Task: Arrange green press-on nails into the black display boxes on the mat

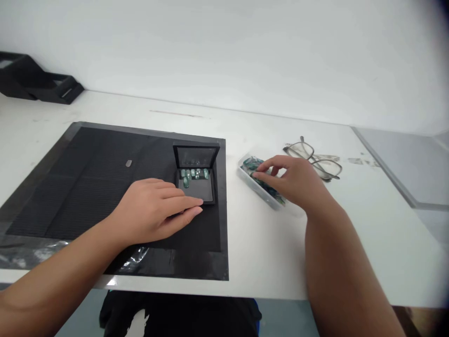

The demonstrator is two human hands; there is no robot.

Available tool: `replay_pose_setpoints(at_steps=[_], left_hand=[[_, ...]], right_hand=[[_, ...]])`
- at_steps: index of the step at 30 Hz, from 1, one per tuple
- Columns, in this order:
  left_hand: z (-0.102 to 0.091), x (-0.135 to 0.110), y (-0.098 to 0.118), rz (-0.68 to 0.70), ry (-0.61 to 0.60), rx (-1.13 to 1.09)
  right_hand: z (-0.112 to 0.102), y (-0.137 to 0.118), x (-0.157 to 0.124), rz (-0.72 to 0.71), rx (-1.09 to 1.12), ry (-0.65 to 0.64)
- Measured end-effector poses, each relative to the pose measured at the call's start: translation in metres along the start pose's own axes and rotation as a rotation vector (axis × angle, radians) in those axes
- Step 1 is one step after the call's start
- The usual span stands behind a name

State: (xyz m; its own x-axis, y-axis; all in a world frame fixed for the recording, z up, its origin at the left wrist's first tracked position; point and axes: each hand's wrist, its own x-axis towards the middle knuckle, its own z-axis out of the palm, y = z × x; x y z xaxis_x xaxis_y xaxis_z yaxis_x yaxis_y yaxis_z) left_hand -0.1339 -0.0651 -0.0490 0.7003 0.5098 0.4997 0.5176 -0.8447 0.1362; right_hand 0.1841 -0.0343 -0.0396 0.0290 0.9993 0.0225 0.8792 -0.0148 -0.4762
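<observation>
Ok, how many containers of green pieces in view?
2: the open black case on the dark mat, partly hidden by the left hand, and the clear plastic box right of it, partly under the right hand.

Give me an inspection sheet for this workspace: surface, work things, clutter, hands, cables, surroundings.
Surface: white table with brownish marks; black mat on its left part.
Work things: open black case holding several green pieces; translucent tub of mostly green items.
Clutter: eyeglasses beyond the right hand; small grey piece on the mat.
Hands: left hand's fingertips at the case's near edge; right fingers in the tub, grip unclear.
Cables: nothing seen.
Surroundings: white wall behind; black holder far left.
</observation>
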Motion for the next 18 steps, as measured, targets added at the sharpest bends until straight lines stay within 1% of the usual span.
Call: replay_pose_setpoints(at_steps=[3, 5, 8, 14, 18], left_hand=[[0.000, 0.001, 0.000, -0.015, 0.009, -0.011], [-0.001, 0.001, 0.000, -0.012, 0.018, -0.010], [-0.002, 0.001, 0.000, -0.016, 0.008, -0.020], [-0.003, 0.002, 0.001, -0.030, -0.012, -0.054], [-0.004, 0.003, 0.002, -0.019, 0.010, -0.039]], right_hand=[[-0.005, 0.004, 0.000, 0.058, 0.168, -0.002], [-0.007, 0.004, 0.000, 0.061, 0.378, -0.002], [-0.009, 0.003, 0.001, 0.060, 0.673, -0.057], [-0.014, 0.001, 0.001, 0.092, 0.882, -0.094], [-0.020, -0.010, -0.005, 0.128, 1.015, -0.124]])
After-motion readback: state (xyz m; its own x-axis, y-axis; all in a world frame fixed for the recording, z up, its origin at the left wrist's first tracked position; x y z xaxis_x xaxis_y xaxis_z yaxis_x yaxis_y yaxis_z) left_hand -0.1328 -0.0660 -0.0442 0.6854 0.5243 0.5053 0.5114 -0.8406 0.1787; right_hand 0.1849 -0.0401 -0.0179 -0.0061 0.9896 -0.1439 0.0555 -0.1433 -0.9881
